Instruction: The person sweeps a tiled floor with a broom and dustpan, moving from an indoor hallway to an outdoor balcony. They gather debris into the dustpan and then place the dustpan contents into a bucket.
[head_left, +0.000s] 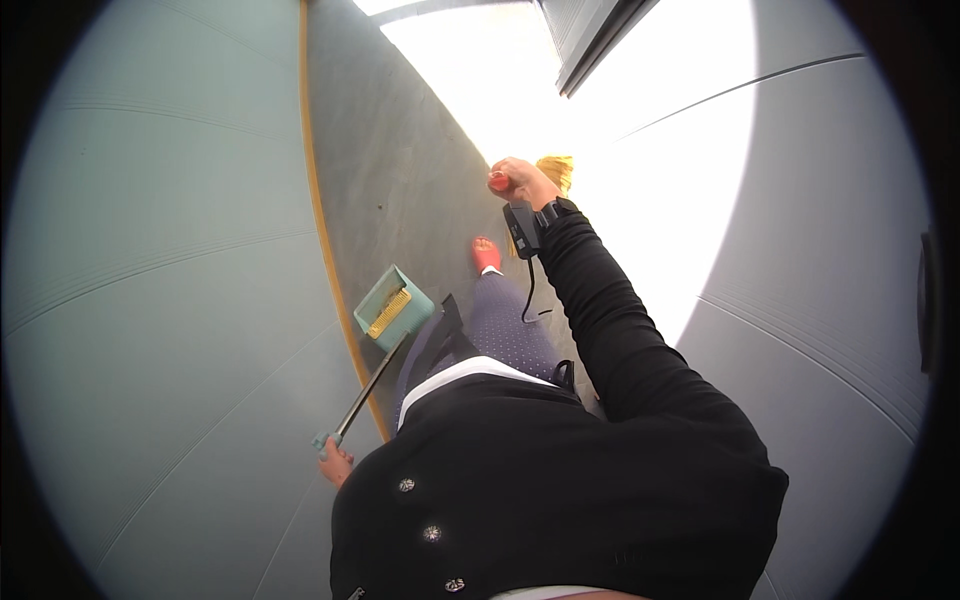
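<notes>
My left hand (336, 463) grips the pale green top end of a metal dustpan pole (367, 394), low on the left. At the pole's far end is a teal long-handled dustpan (409, 319), close to the left wall's foot, with a yellow toothed strip (391, 313) inside it. My right hand (519, 180), out in front, is closed around the red-ended handle of a broom (499, 181). Yellow broom bristles (556, 172) show just beyond my right wrist. Most of the broom is hidden by my hand and forearm.
Grey floor (397, 150) runs between a pale wall (172, 225) with a yellow-brown base strip (319, 202) and grey panels (810, 247) on the right. Glaring light washes out the floor ahead. A dark-edged panel (600, 52) juts in at the top. A small dark speck (380, 206) lies on the floor.
</notes>
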